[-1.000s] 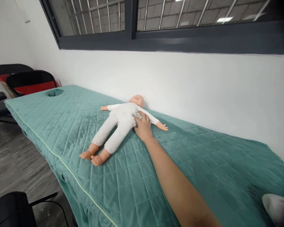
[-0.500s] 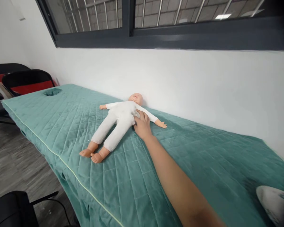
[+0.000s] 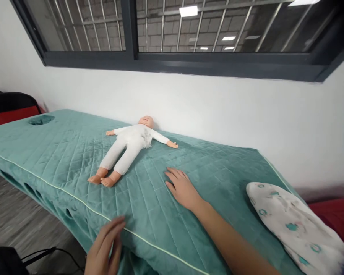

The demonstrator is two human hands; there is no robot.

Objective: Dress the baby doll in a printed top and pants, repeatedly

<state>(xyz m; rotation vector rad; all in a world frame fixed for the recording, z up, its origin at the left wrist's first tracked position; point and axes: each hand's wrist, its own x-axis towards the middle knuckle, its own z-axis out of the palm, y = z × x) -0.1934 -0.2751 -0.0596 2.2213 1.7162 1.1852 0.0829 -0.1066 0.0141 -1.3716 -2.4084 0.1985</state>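
Note:
A baby doll [image 3: 131,137] with a white cloth body lies on its back on the green quilted bed cover [image 3: 149,198], its head towards the wall and its feet towards the near edge. My right hand [image 3: 183,187] is open over the cover, to the right of the doll and apart from it, with nothing in it. At the near edge of the bed is my left hand [image 3: 106,244], its fingers stretched out and holding nothing. A white patterned cloth bundle [image 3: 295,225] lies to the right of my right arm.
A white wall [image 3: 206,110] with a dark-framed, barred window [image 3: 226,61] stands behind the bed. The cover has a face hole [image 3: 41,120] at the far left. A black-and-red chair [image 3: 14,105] is beyond it. Something red [image 3: 335,214] shows at the right.
My right hand has left the doll's side and moved right and nearer. My left hand has come into view. The camera has turned right, showing more of the patterned cloth.

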